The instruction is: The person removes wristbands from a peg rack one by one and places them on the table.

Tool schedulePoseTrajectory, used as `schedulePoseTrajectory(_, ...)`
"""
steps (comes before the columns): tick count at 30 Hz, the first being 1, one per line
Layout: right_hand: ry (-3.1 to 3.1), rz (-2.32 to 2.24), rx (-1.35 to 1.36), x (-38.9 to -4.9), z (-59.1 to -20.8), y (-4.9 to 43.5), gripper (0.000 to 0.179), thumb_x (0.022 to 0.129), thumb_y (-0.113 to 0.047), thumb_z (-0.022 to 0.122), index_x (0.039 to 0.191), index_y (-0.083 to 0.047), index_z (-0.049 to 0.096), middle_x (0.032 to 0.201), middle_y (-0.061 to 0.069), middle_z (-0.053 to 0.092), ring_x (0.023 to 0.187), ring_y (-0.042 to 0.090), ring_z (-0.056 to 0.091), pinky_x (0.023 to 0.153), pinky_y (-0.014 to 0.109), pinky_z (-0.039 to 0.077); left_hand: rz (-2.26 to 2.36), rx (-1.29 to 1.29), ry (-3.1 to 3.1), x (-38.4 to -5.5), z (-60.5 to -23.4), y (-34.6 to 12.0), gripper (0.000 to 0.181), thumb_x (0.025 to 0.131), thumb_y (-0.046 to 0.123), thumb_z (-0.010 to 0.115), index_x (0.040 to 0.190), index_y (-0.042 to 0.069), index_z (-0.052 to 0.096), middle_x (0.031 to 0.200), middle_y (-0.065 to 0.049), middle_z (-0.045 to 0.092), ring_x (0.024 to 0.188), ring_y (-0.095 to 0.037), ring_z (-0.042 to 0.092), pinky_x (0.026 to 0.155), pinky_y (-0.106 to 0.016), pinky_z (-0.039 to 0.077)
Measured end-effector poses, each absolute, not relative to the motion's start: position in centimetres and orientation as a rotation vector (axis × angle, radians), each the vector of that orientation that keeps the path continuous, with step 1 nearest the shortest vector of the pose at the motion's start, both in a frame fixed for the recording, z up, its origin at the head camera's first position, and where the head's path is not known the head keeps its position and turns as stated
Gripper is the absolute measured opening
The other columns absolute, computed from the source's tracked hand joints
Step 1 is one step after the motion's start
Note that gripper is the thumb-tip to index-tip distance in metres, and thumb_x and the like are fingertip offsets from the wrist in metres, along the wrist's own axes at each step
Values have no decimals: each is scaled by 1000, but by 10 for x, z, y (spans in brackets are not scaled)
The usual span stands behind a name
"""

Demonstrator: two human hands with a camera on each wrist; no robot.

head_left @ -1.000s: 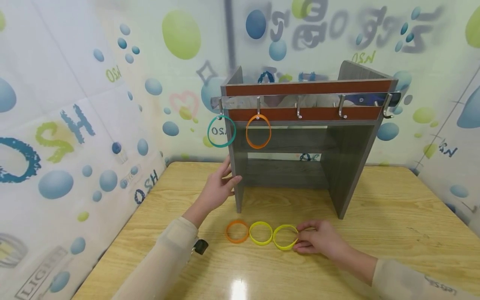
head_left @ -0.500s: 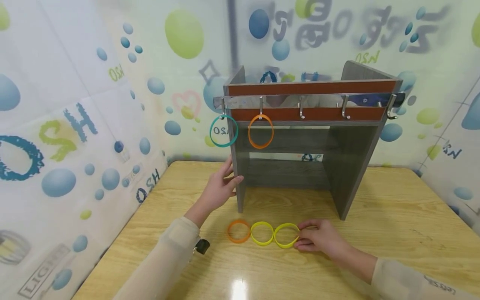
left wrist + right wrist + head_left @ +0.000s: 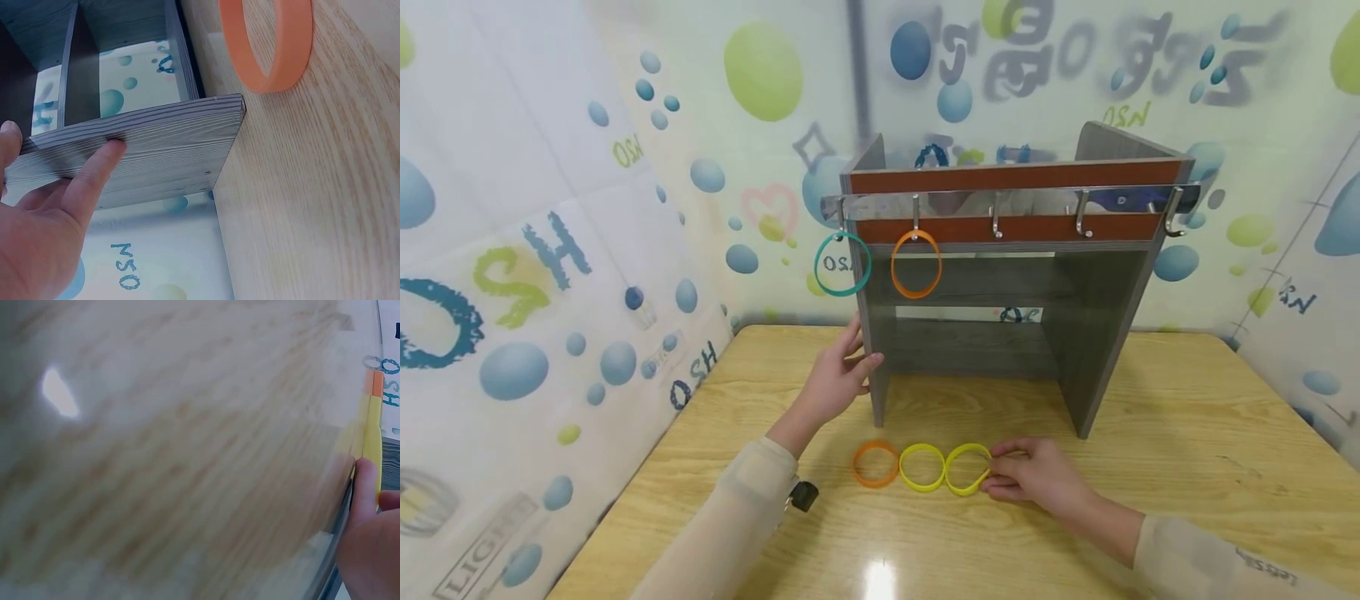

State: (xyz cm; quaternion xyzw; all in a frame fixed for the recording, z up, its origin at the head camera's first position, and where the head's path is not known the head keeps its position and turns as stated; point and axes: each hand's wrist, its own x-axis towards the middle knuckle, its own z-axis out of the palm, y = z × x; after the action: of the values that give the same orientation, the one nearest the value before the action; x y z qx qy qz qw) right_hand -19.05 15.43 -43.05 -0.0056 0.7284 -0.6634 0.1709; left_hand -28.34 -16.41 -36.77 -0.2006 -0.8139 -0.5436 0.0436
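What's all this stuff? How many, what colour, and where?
Walls: 3, pale, spotted, left, back, right
Table: 1, light wood, between the walls
Shelf: 1, grey and red-brown, on the table
Rail: 1, silver, across the shelf
Hooks: 5, silver, on the rail
Teal ring: 1, teal, on leftmost hook
Orange rings: 2, orange, one on second hook from left, one on table
Yellow rings: 2, yellow, on the table
Small object: 1, black, by left sleeve
Sleeves: 2, cream, lower left and right
Left hand: 1, bare, gripping the shelf's left side
Right hand: 1, bare, pinching the rightmost yellow ring
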Motion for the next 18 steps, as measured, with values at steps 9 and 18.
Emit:
schedulePoseTrajectory(9, 2075, -1895, 11, -190, -432, 149, 42, 104, -3, 63, 137, 20, 52, 99, 19, 78, 86, 19, 80, 80, 32, 67, -1656, -612, -2488, -284, -369, -165, 80, 109, 20, 63, 170, 45, 17, 166, -17, 47, 136, -42, 63, 82, -52, 67)
schedulePoseTrajectory(18, 2143, -1827, -71, -188, -430, 155, 43, 104, -5, 63, 135, 24, 55, 99, 16, 78, 84, 17, 80, 78, 29, 67, -1661, -621, -2479, -281, -367, -165, 80, 109, 20, 63, 170, 45, 18, 166, -18, 46, 136, -44, 63, 82, -53, 66)
